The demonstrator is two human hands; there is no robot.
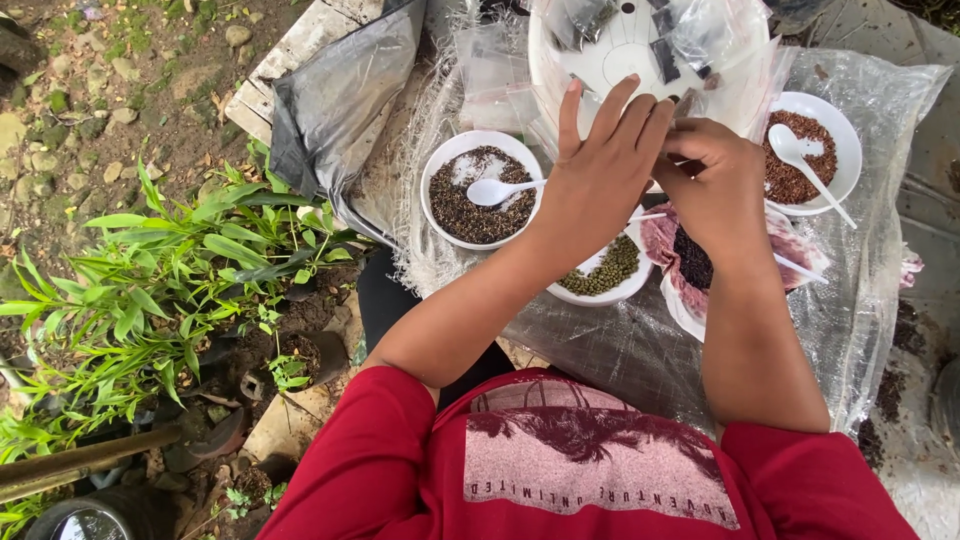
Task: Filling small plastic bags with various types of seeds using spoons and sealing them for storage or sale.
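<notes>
Starting at the left edge, bare stony ground (120, 90) gives way to leafy green plants (170, 270) growing out of dark pots (300, 355), with a metal pipe (80, 462) slanting across the near left corner; to the right of these a crumpled grey plastic sheet (345, 100) hangs over the end of a plank table (290, 55); further right, on a clear plastic covering (860, 300), stands a white bowl of dark mixed seeds (478, 190) with a white plastic spoon (497, 190) resting in it; just right of that bowl the left hand (600, 165) is raised with its fingers spread apart and straight, gripping nothing that can be seen, its fingertips over the rim of a large white tub (640, 50) at the far side that holds small clear packets (690, 40); under the left wrist sits a white bowl of green seeds (608, 270); the right hand (710, 175) touches the left, its fingers curled together over something small that cannot be made out; below it lies a pinkish bag of dark seeds (690, 258); at the far right a white bowl of reddish-brown seeds (805, 155) carries a second white spoon (800, 160); nearest, a red printed shirt (600, 470) fills the bottom.
</notes>
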